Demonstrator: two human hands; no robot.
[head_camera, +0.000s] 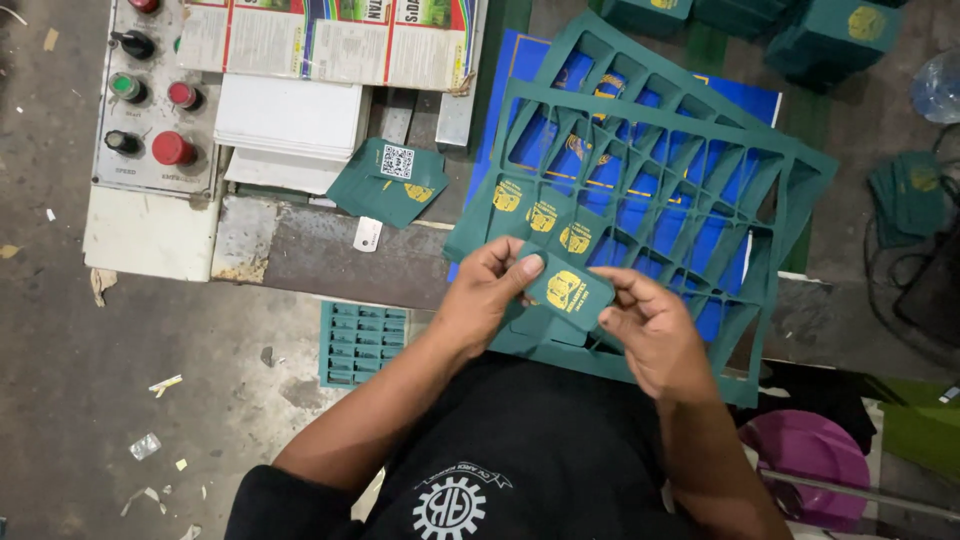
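both hands are up in front of the chest working one small green card with a yellow emblem on it. left hand pinches the card's upper left corner between thumb and fingers, right hand has its fingertips curled on the lower right edge, so the card sits between the two, tilted, just above the near edge of the die-cut sheet. that sheet is a big green cardboard one, mostly a skeleton of punched-out holes, with a few cards still sitting in it right above the left hand. it lies on a blue sheet on the counter

left of that there's a small loose pile of the same green cards, one showing a square code patch, next to a stack of white boards. further left a control panel with red and green buttons. more green card stacks at the top right, a green grid tray down by the floor, and a purple plastic bowl at the lower right
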